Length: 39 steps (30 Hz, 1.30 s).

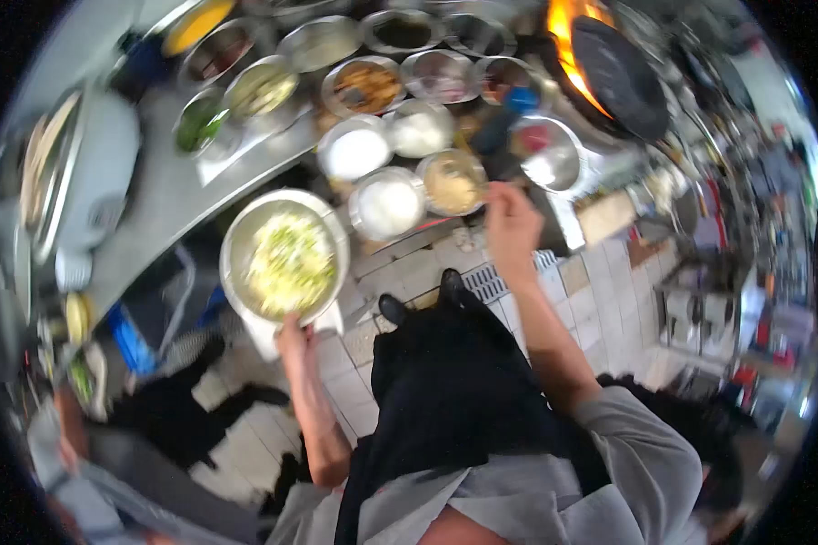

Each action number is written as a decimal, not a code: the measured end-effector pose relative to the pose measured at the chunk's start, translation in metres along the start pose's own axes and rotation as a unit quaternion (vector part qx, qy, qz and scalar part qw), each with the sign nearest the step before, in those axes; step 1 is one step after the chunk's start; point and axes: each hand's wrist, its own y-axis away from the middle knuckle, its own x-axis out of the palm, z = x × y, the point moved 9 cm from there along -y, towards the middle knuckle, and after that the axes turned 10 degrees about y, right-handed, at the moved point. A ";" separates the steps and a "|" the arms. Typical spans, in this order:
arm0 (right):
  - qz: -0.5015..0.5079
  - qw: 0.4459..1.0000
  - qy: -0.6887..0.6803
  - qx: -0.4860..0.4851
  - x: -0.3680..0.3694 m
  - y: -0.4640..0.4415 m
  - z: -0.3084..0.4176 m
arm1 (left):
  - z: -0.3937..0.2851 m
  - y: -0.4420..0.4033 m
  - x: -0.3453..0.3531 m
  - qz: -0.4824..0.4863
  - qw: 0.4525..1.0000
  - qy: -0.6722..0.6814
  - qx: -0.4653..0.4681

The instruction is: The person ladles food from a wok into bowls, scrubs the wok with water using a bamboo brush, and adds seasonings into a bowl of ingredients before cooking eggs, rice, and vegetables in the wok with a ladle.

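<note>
My left hand (pixel 294 343) is closed on the near rim of a metal bowl (pixel 232 263), which holds chopped pale green and yellow vegetables (pixel 291 259). Part of a white board or cloth shows under the bowl. My right hand (pixel 512 222) is raised at the right side of a small bowl of tan powder (pixel 453 183), its fingers pressed together; what they hold, if anything, is too small and blurred to tell. Left of that bowl stand bowls of white granules (pixel 388 204) and white powder (pixel 354 154).
Flames (pixel 568 54) rise beside a black wok (pixel 620 77) at the upper right. Several ingredient bowls line the counter (pixel 159 213). A metal bowl with a red item (pixel 554 163) stands at the right. Another person (pixel 154 463) is at the lower left. A rice cooker (pixel 95 168) stands far left.
</note>
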 end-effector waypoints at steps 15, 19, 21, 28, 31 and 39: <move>0.025 0.989 0.067 0.131 -0.136 0.101 -0.147 | -0.096 0.107 0.038 0.096 0.937 -0.236 0.240; 0.108 0.968 -0.001 0.226 -0.202 0.152 -0.219 | -0.043 0.209 0.147 0.192 0.871 -0.293 0.344; 0.179 0.934 -0.100 0.294 -0.243 0.172 -0.236 | 0.027 0.260 0.201 0.242 0.915 -0.238 0.218; 0.161 0.881 -0.312 0.318 -0.318 0.184 -0.223 | 0.301 0.367 0.315 0.455 0.780 -0.430 0.005; 0.055 0.857 -0.254 0.446 -0.331 0.216 -0.279 | 0.427 0.430 0.321 0.544 0.661 -0.512 -0.068; -0.324 0.530 -0.542 0.566 -0.372 0.295 -0.316 | 0.541 0.511 0.305 0.657 0.463 -0.582 -0.118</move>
